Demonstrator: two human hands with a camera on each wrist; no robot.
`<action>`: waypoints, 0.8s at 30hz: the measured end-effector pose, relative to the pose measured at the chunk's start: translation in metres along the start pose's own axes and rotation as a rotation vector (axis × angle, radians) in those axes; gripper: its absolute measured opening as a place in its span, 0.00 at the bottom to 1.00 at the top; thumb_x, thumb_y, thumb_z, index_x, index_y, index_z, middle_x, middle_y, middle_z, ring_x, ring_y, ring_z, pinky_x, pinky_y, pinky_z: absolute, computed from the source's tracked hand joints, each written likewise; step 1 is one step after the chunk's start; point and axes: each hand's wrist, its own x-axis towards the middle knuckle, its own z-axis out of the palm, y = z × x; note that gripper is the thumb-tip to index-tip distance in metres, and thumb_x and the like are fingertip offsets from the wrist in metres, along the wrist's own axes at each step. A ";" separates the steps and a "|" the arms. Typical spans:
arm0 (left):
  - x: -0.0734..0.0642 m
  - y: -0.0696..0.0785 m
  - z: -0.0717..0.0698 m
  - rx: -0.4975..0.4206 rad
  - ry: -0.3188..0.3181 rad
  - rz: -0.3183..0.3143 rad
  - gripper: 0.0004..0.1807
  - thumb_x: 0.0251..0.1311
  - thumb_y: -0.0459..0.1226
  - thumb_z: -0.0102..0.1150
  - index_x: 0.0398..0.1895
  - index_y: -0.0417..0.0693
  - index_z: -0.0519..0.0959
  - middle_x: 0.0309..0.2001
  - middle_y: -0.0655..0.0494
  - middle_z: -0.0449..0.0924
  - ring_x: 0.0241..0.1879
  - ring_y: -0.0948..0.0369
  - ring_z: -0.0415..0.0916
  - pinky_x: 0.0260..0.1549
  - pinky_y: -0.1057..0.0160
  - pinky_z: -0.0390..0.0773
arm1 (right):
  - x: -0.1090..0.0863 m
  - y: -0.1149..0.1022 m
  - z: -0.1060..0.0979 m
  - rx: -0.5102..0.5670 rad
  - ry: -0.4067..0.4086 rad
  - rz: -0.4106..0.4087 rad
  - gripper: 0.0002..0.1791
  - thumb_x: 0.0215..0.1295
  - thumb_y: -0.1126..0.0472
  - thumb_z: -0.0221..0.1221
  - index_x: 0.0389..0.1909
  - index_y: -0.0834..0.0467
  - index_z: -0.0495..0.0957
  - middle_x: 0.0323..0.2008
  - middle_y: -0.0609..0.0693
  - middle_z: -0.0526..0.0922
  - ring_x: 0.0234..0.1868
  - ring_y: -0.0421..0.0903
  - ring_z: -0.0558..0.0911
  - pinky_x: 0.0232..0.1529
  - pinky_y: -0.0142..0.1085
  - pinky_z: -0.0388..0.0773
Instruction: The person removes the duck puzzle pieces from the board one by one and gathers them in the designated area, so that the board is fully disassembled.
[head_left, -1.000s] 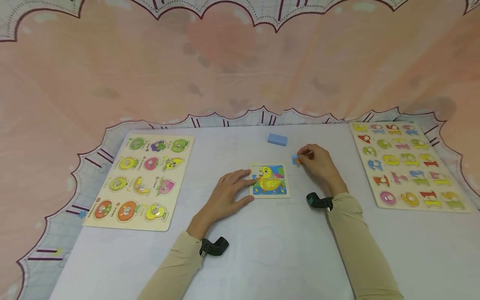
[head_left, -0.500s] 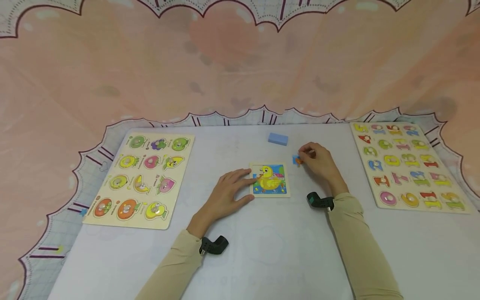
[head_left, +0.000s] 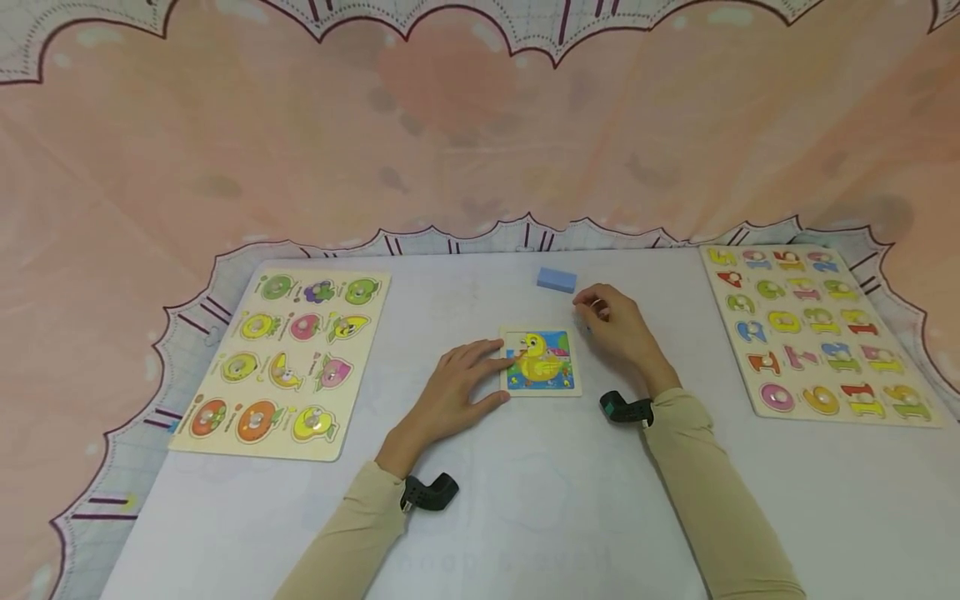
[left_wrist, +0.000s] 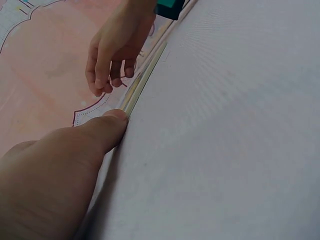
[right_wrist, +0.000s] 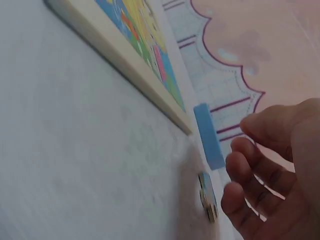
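A small square wooden duck jigsaw puzzle [head_left: 540, 371] lies at the middle of the table; a pale patch shows in its upper left corner. My left hand [head_left: 461, 387] rests at its left side with extended fingers, and the left thumb [left_wrist: 112, 125] touches the frame's edge in the left wrist view. Right of the puzzle, my right hand [head_left: 618, 329] hovers above the table, fingers loosely bent and holding nothing. Below those fingers, a small puzzle piece [right_wrist: 207, 197] lies on the table in the right wrist view; the hand hides it in the head view.
A blue block [head_left: 557, 280] sits behind the puzzle. At left lies a fruit peg board [head_left: 348, 408], at right a number peg board [head_left: 765, 392]. A patterned peach cloth [head_left: 450, 158] hangs behind the white table [head_left: 525, 500].
My right hand has let go of the small puzzle piece, and has shifted left toward the puzzle. The left hand stays on the puzzle's left side.
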 end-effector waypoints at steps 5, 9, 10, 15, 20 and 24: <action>0.000 0.001 -0.003 0.013 -0.016 0.023 0.28 0.61 0.51 0.57 0.65 0.59 0.70 0.68 0.59 0.66 0.70 0.56 0.59 0.67 0.46 0.57 | -0.001 -0.012 0.013 0.016 -0.142 -0.030 0.10 0.69 0.62 0.53 0.48 0.57 0.76 0.46 0.52 0.78 0.43 0.48 0.74 0.47 0.40 0.73; 0.001 0.002 -0.002 0.028 -0.023 0.031 0.27 0.62 0.51 0.57 0.64 0.57 0.70 0.67 0.59 0.67 0.70 0.56 0.58 0.67 0.47 0.57 | -0.001 -0.019 0.023 -0.035 -0.230 -0.078 0.10 0.69 0.61 0.53 0.48 0.55 0.77 0.45 0.50 0.76 0.42 0.46 0.73 0.46 0.38 0.73; 0.001 0.003 -0.002 0.036 -0.023 0.032 0.27 0.62 0.50 0.57 0.64 0.57 0.70 0.67 0.59 0.66 0.70 0.57 0.58 0.67 0.48 0.57 | -0.002 -0.021 0.025 -0.044 -0.246 -0.093 0.11 0.69 0.61 0.52 0.49 0.55 0.77 0.45 0.50 0.76 0.42 0.46 0.73 0.47 0.39 0.73; 0.004 0.013 0.002 0.075 -0.047 0.078 0.26 0.62 0.49 0.57 0.63 0.54 0.72 0.67 0.59 0.66 0.69 0.60 0.59 0.67 0.54 0.59 | -0.003 -0.027 0.033 -0.089 -0.312 -0.167 0.14 0.70 0.62 0.49 0.50 0.52 0.79 0.49 0.51 0.74 0.50 0.49 0.72 0.55 0.46 0.69; 0.010 0.032 0.003 0.076 -0.109 0.130 0.25 0.64 0.49 0.54 0.63 0.52 0.71 0.67 0.56 0.66 0.68 0.59 0.61 0.68 0.55 0.59 | -0.004 -0.030 0.035 -0.143 -0.333 -0.201 0.15 0.71 0.62 0.48 0.51 0.49 0.80 0.50 0.52 0.72 0.52 0.51 0.71 0.55 0.48 0.64; 0.011 0.041 0.005 0.104 -0.135 0.104 0.26 0.65 0.49 0.54 0.65 0.52 0.70 0.68 0.55 0.65 0.69 0.58 0.60 0.68 0.56 0.59 | -0.004 -0.030 0.036 -0.160 -0.334 -0.208 0.15 0.71 0.63 0.48 0.51 0.49 0.80 0.50 0.53 0.72 0.52 0.51 0.71 0.54 0.47 0.63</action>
